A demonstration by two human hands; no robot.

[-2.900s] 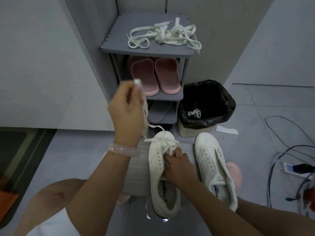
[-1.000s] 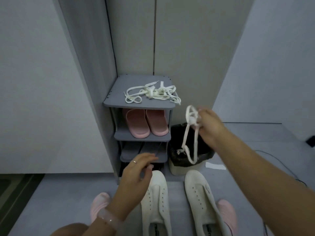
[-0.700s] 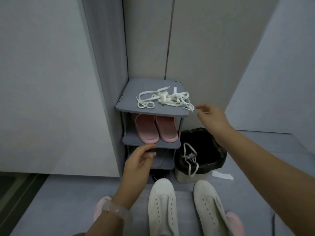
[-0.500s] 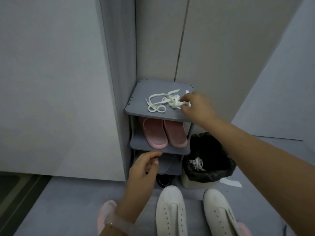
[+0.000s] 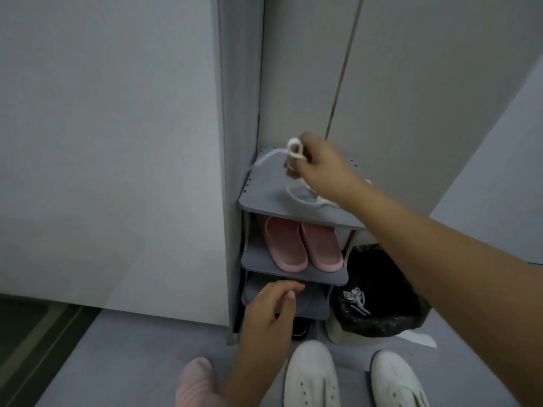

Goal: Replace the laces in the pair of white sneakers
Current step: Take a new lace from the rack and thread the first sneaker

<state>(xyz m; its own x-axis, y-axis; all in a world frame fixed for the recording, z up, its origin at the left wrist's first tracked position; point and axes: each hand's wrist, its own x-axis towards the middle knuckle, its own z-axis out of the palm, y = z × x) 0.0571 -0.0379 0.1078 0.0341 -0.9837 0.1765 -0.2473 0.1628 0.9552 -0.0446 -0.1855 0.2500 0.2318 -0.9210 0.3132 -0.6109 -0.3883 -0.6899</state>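
Two white sneakers without laces stand on the floor at the bottom, the left one (image 5: pixel 311 377) and the right one (image 5: pixel 396 380). My right hand (image 5: pixel 320 168) is above the top of the grey shoe rack (image 5: pixel 261 195) and grips a white lace (image 5: pixel 293 149), lifting it; more lace (image 5: pixel 305 201) trails on the shelf under my wrist. My left hand (image 5: pixel 270 312) hovers in front of the rack's lower shelf, fingers loosely curled, holding nothing. An old lace (image 5: pixel 355 298) lies in the black-lined bin (image 5: pixel 379 321).
Pink slippers (image 5: pixel 302 245) sit on the rack's second shelf. A pink-slippered foot (image 5: pixel 197 380) is left of the sneakers. A white wall panel stands to the left, cabinet doors behind the rack. A paper scrap (image 5: pixel 417 339) lies by the bin.
My right hand dropped the old lace into the bin, reached to the rack top and has lifted a new lace from the pile. My left hand stayed low near the rack.
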